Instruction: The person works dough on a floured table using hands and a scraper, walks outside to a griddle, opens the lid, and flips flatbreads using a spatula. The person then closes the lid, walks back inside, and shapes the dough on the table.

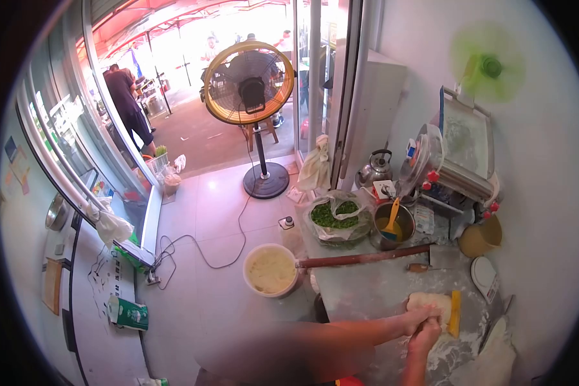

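Observation:
A pale slab of dough [424,300] lies on the floured metal worktop [354,289]. My left hand [421,319] reaches in from the left and is closed at the dough's near edge. Pressed against it is my right hand [425,334], its fingers curled in. Whatever the right fingers hold, if anything, is hidden. Just right of both hands, a yellow dough scraper [455,314] lies along the dough's right edge. Loose flour is scattered on the metal around them.
A long rolling pin [367,256] crosses the worktop's far side. Behind it stand a bag of chopped greens [334,215] and a pot [381,238] with a brush. A scale [484,271] sits at right. Left are a white tub [270,270] and a floor fan [257,128].

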`<state>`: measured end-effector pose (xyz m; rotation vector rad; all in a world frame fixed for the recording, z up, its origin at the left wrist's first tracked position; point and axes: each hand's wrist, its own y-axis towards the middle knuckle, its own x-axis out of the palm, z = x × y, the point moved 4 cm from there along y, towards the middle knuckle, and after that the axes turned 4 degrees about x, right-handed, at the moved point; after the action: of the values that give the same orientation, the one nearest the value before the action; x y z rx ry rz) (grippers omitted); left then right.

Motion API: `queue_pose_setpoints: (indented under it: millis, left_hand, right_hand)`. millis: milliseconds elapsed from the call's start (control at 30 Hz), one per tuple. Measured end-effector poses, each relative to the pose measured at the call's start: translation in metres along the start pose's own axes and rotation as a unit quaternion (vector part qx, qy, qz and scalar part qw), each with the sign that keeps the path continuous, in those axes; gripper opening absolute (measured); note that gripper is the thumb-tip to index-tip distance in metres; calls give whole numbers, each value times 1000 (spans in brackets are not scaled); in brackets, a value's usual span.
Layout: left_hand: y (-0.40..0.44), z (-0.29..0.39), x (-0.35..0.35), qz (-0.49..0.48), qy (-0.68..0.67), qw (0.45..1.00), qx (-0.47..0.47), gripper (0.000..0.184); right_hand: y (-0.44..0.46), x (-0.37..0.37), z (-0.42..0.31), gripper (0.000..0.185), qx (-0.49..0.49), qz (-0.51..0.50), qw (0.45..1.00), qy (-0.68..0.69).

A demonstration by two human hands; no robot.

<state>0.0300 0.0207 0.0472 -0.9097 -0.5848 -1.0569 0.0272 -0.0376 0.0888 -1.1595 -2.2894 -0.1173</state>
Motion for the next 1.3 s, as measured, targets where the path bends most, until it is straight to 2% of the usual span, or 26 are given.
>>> queue_pose_setpoints:
  millis: [33, 100, 133, 167, 233, 267, 300, 333, 433, 500, 633, 700, 733, 800, 833, 867, 900, 933, 967, 1000, 1033, 1067, 1100, 1167, 1267, 1300]
  left_hand:
    - [-2, 2, 7, -86, -79, 993, 4, 29]
    - [-8, 5, 14, -113, -103, 988, -1, 28]
    - [-12, 11, 18, -128, -115, 985, -2, 28]
    - [-18, 15, 18, -128, -123, 983, -53, 27]
    - [-29, 20, 18, -127, -139, 969, -159, 27]
    - [-23, 13, 10, -80, -105, 982, -132, 29]
    - [-16, 7, 0, -35, -70, 992, -101, 31]
    - [-9, 1, -9, 12, -31, 997, -73, 33]
    - [-14, -9, -10, 103, 20, 994, -35, 36]
    - [-19, -13, -5, 109, -4, 993, -35, 38]
    - [-44, -18, 16, 40, -245, 963, -109, 43]
    - [-61, -15, 25, 14, -335, 933, -131, 45]
    - [-66, -12, 29, -1, -348, 930, -119, 47]
    - [-64, -7, 26, -88, -331, 939, -11, 52]
    - [-61, -16, 22, -132, -325, 936, 24, 56]
    - [-39, -40, 8, -303, -359, 882, 31, 55]
    - [-36, -44, 5, -305, -312, 898, 52, 56]
    - [-39, -42, 0, -262, -216, 938, 75, 57]
    - [-45, -38, -4, -210, -30, 972, 103, 60]
    - [-52, -33, -7, -173, 167, 962, 129, 63]
    - [-60, -27, -4, -152, 324, 921, 152, 67]
    - [-58, -14, 3, -155, 485, 844, 167, 72]
    - [-67, -10, 12, -184, 513, 816, 194, 74]
    - [-77, -2, 29, -228, 559, 750, 269, 78]
    - [-84, -11, 26, -211, 594, 746, 214, 82]
    - [-82, -10, 27, -205, 427, 864, 173, 84]
  right_hand:
    - [-2, 3, -2, 42, -5, -1, 1000, 5]
    - [-3, -19, 13, 42, -52, 27, 993, -98]
    - [-7, -16, 13, 42, -58, 38, 995, -68]
    - [-10, -12, 14, 42, -65, 48, 996, -39]
    - [-26, -3, 22, 42, -38, 67, 980, 181]
    - [-30, -5, 19, 42, -83, 49, 995, -20]
    - [-33, -7, 19, 42, -125, 28, 967, -220]
    - [-34, -6, 22, 42, -163, 5, 898, -409]
    - [-25, -34, 43, 44, -118, 2, 911, -394]
    - [-8, -50, 51, 46, -92, -4, 919, -384]
    - [23, -73, 25, 38, -31, 49, 949, -309]
    - [24, -67, 13, 39, -38, 51, 997, -41]
    - [26, -63, 9, 40, -43, 53, 993, 96]
    - [21, -57, 24, 42, 46, -32, 960, 274]
    - [9, -36, 12, 37, 21, 48, 989, 135]
    - [44, -101, 50, 28, 189, -117, 932, 287]
    - [31, -72, 33, 25, 173, -17, 977, 123]
    - [39, -96, 44, 24, 129, -2, 990, 55]
    - [12, -66, 14, 25, -58, 37, 934, -350]
    - [-4, -41, -4, 24, -121, 5, 895, -429]
    - [18, -71, 25, 26, -45, 54, 977, -200]
    - [27, -71, 24, 28, 44, 165, 981, -96]
    - [20, -66, 26, 30, 131, 266, 955, 16]
    - [7, -49, 6, 33, 115, 287, 949, -65]
    - [6, -53, -4, 35, 91, 284, 950, -93]
    - [7, -54, -4, 36, 83, 278, 953, -86]
